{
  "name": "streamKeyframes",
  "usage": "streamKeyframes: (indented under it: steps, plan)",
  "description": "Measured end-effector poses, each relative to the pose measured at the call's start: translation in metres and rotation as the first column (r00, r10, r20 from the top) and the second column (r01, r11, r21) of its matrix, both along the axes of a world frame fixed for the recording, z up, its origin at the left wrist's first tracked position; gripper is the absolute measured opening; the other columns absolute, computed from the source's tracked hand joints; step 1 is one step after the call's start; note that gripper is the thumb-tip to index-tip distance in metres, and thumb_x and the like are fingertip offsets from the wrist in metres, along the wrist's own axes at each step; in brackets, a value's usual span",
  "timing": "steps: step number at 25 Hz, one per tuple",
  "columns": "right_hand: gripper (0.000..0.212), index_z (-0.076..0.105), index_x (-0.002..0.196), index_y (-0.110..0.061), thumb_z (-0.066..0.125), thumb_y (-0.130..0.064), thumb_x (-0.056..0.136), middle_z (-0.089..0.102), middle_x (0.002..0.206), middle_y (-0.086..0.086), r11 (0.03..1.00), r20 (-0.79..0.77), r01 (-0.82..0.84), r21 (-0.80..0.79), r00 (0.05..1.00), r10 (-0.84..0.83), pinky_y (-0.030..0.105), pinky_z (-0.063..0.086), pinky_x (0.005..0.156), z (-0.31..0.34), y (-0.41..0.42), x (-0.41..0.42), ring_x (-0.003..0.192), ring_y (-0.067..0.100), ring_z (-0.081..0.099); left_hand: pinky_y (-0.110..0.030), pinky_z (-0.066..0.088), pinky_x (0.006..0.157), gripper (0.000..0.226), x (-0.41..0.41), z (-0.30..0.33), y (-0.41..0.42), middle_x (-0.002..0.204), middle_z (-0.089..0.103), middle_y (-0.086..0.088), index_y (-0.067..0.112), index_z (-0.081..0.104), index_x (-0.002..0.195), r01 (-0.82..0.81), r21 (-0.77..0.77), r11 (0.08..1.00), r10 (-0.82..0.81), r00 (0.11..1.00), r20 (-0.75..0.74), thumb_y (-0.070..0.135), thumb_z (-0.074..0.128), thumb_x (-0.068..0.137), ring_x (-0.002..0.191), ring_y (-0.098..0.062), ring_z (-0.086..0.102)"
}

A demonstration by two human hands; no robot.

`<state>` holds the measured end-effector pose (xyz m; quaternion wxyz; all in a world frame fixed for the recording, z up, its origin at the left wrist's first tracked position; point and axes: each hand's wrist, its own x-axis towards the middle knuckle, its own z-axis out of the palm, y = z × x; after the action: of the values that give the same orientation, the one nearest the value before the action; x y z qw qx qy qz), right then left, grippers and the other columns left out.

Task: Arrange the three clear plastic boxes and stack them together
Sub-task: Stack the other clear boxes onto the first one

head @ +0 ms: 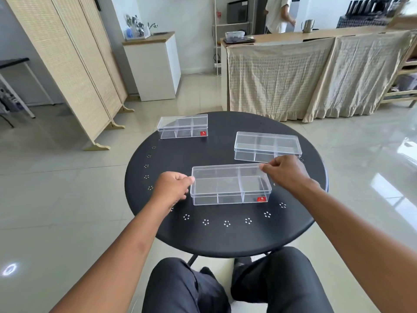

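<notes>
Three clear plastic boxes with inner dividers lie apart on a round black table point(225, 236). The nearest box point(230, 185) sits in the middle, a red sticker on its front right corner. My left hand point(171, 188) pinches its left end, and my right hand point(284, 172) pinches its far right corner. A second box point(267, 146) rests to the right, just behind my right hand. The third box point(182, 126), also with a red sticker, lies at the table's far left edge.
The table rim carries small white flower-shaped holes. My knees point(225, 285) are under its near edge. A folding woven screen point(74, 71) stands to the left, a cloth-draped counter point(304, 77) behind the table, and a person point(278, 14) stands beyond it.
</notes>
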<state>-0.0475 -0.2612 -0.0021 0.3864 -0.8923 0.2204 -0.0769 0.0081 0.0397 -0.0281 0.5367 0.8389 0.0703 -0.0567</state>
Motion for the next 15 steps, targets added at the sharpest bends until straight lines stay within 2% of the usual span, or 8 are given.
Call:
streamKeyframes:
  steps: [3, 6, 8, 10, 12, 13, 15]
  plan:
    - [0.048, 0.071, 0.076, 0.005, 0.070, -0.040, 0.092, 0.061, 0.058, 0.006, 0.993, -0.097, 0.005, 0.121, 0.995, 0.007, 0.038, 0.066, 0.074, -0.015, 0.002, -0.010, 0.059, 0.028, 0.069, -0.050, 0.064, 0.087, 0.026, -0.013, -0.003, -0.009, 0.093, 0.075, -0.024, -0.003, 0.075, 0.099, -0.019, -0.070, 0.997, 0.015, 0.998, -0.056, 0.022, 0.071, 0.093, 0.080, -0.030, 0.071]
    - [0.050, 0.073, 0.075, 0.005, 0.069, -0.040, 0.093, 0.069, 0.059, 0.012, 0.982, -0.061, 0.027, 0.185, 0.998, -0.016, 0.043, 0.067, 0.081, -0.021, 0.008, -0.011, 0.063, 0.032, 0.075, -0.049, 0.066, 0.082, 0.019, -0.017, -0.001, -0.015, 0.092, 0.075, -0.026, 0.002, 0.074, 0.085, -0.057, -0.113, 0.992, 0.050, 0.997, -0.059, 0.018, 0.069, 0.094, 0.074, -0.031, 0.069]
    - [0.048, 0.073, 0.070, 0.004, 0.069, -0.039, 0.091, 0.073, 0.066, 0.020, 0.987, -0.017, 0.034, 0.159, 0.999, -0.031, 0.043, 0.065, 0.083, -0.018, 0.014, -0.005, 0.076, 0.040, 0.077, -0.048, 0.067, 0.079, 0.019, -0.017, 0.004, -0.015, 0.083, 0.070, -0.018, 0.006, 0.072, 0.076, -0.088, -0.088, 0.992, 0.087, 0.996, -0.015, 0.016, 0.068, 0.092, 0.069, -0.030, 0.064]
    - [0.049, 0.070, 0.066, 0.006, 0.068, -0.036, 0.091, 0.072, 0.070, 0.025, 0.989, 0.030, 0.028, 0.145, 0.999, -0.032, 0.043, 0.064, 0.084, -0.008, 0.023, 0.008, 0.081, 0.043, 0.076, -0.048, 0.067, 0.078, 0.018, -0.010, 0.015, -0.008, 0.078, 0.066, -0.013, 0.007, 0.072, 0.076, -0.126, -0.070, 0.990, 0.129, 0.991, 0.046, 0.017, 0.067, 0.091, 0.064, -0.027, 0.061]
    - [0.049, 0.063, 0.062, 0.006, 0.068, -0.033, 0.090, 0.068, 0.063, 0.024, 0.990, 0.080, -0.006, 0.144, 0.997, -0.006, 0.043, 0.064, 0.080, 0.005, 0.035, 0.031, 0.068, 0.043, 0.069, -0.051, 0.066, 0.079, 0.025, 0.006, 0.027, 0.006, 0.076, 0.066, -0.009, 0.001, 0.072, 0.074, -0.161, -0.063, 0.985, 0.167, 0.981, 0.096, 0.020, 0.067, 0.090, 0.059, -0.025, 0.062]
    - [0.046, 0.059, 0.058, 0.001, 0.068, -0.030, 0.091, 0.061, 0.055, 0.018, 0.989, 0.104, -0.026, 0.146, 0.995, 0.011, 0.039, 0.062, 0.075, 0.011, 0.043, 0.044, 0.060, 0.037, 0.063, -0.051, 0.066, 0.079, 0.029, 0.016, 0.034, 0.015, 0.076, 0.068, -0.008, -0.005, 0.072, 0.075, -0.178, -0.069, 0.982, 0.185, 0.976, 0.111, 0.020, 0.067, 0.090, 0.058, -0.024, 0.062]
    - [0.039, 0.056, 0.058, -0.009, 0.066, -0.027, 0.091, 0.051, 0.050, 0.006, 0.988, 0.126, -0.063, 0.144, 0.991, 0.045, 0.031, 0.051, 0.065, 0.023, 0.060, 0.072, 0.057, 0.026, 0.055, -0.051, 0.066, 0.081, 0.027, 0.041, 0.045, 0.033, 0.077, 0.072, -0.001, -0.001, 0.077, 0.079, -0.219, -0.084, 0.972, 0.228, 0.965, 0.131, 0.022, 0.068, 0.088, 0.059, -0.023, 0.062]
